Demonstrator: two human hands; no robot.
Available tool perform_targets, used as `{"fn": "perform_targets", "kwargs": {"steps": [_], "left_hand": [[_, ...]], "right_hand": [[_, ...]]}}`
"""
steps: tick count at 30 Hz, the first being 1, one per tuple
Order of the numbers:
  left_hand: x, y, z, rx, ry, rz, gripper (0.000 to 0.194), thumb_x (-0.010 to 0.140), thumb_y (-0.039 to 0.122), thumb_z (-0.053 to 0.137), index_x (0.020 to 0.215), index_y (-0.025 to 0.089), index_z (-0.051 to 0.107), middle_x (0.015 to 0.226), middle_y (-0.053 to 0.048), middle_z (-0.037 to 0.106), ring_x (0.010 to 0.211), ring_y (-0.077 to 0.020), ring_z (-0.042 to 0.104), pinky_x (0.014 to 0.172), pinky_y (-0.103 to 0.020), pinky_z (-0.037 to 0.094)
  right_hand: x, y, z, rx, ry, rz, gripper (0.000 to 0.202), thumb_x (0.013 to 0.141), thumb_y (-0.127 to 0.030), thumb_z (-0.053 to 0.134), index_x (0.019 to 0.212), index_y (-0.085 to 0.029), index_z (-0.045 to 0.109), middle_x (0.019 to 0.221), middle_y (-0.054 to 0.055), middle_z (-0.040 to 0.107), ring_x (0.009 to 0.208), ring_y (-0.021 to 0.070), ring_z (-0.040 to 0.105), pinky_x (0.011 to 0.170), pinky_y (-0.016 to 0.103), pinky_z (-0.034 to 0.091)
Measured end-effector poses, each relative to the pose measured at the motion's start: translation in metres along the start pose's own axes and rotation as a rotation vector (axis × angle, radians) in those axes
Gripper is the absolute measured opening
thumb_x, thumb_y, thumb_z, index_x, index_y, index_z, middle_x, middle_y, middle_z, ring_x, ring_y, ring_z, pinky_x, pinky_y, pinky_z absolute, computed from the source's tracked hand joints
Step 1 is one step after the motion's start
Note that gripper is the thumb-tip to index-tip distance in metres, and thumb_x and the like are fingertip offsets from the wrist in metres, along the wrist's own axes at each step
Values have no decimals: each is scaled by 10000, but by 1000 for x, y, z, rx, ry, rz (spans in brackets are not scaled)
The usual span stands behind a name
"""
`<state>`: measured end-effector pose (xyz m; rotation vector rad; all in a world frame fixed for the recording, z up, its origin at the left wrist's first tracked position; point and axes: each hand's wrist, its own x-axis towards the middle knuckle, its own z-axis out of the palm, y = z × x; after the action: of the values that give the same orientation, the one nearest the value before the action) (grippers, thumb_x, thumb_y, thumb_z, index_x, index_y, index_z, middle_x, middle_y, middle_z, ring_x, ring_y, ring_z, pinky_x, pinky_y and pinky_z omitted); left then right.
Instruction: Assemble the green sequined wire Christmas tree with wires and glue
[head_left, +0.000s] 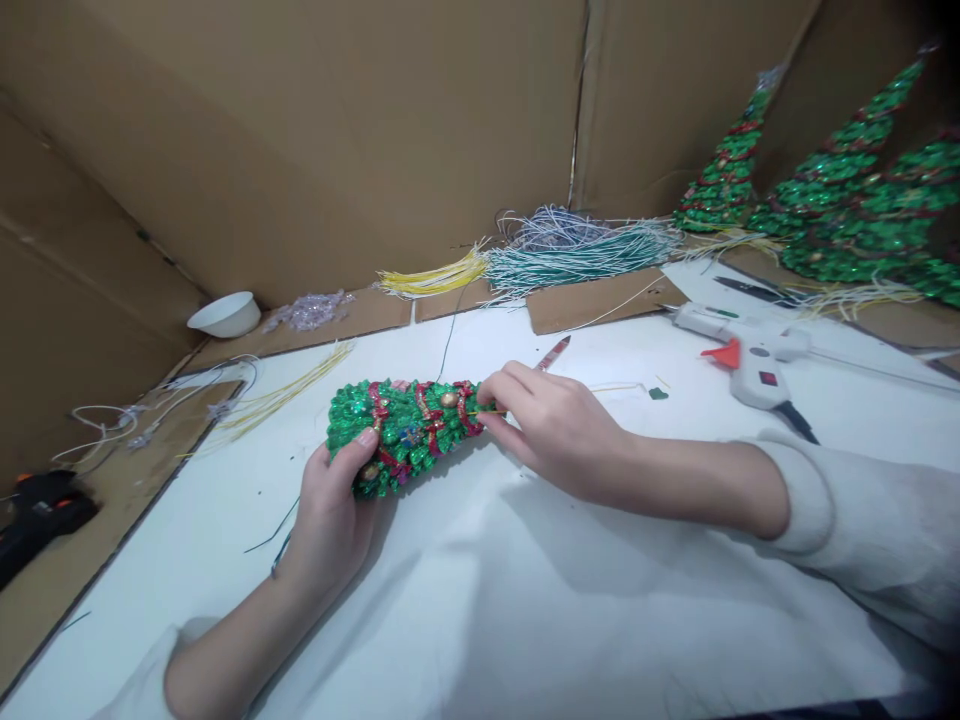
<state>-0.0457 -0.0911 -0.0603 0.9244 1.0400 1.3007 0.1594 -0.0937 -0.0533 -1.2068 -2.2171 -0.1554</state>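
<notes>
A small glittery green Christmas tree (pixel 409 430) with red garland and gold balls lies on its side, its wide base to the left. My left hand (pixel 341 490) is closed round the base from below, thumb on the front. At the narrow end on the right, my right hand (pixel 544 420) pinches a thin yellow wire (pixel 491 412) against the tree. The fingers cover the tree's tip. A thin dark wire rises behind the tree. Just behind my right hand, a reddish pointed tool (pixel 553 353) lies on the white table surface (pixel 465 600).
A white glue gun (pixel 757 360) with a red trigger lies right; a black one (pixel 45 515) lies left. Bundles of yellow wires (pixel 435 277) and green-white wires (pixel 577 265) line the back. A white bowl (pixel 225 315) stands back left. Finished trees (pixel 727 165) stand back right. Cardboard walls enclose the table.
</notes>
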Motion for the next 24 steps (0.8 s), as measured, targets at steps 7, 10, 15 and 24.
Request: {"fn": "perform_targets", "kwargs": {"steps": [7, 10, 15, 24], "left_hand": [[-2, 1, 9, 88, 16, 45, 164, 720, 249, 697, 845, 143, 686, 868, -61, 710, 788, -194, 651, 689, -239, 530], [-3, 1, 12, 129, 18, 44, 207, 712, 290, 706, 859, 146, 687, 888, -75, 707, 829, -223, 647, 704, -264, 521], [-5, -3, 17, 171, 25, 58, 229, 721, 343, 695, 825, 141, 670, 857, -54, 704, 815, -200, 633, 718, -259, 497], [0, 2, 16, 284, -24, 19, 353, 725, 413, 676, 948, 139, 675, 975, -94, 700, 941, -244, 628, 836, -311, 479]], "right_hand": [[3, 9, 4, 244, -88, 135, 44, 846, -140, 518, 808, -148, 540, 815, 34, 538, 695, 122, 491, 618, 241, 348], [4, 12, 5, 332, -78, 166, 50, 830, -132, 534, 785, -152, 527, 800, 19, 526, 692, 112, 479, 630, 232, 347], [8, 16, 4, 410, -148, 261, 98, 737, -55, 511, 739, -152, 521, 759, 10, 521, 679, 112, 468, 627, 229, 346], [11, 23, 3, 494, -213, 356, 174, 706, -27, 463, 757, -153, 572, 696, 0, 584, 632, 109, 521, 601, 236, 365]]}}
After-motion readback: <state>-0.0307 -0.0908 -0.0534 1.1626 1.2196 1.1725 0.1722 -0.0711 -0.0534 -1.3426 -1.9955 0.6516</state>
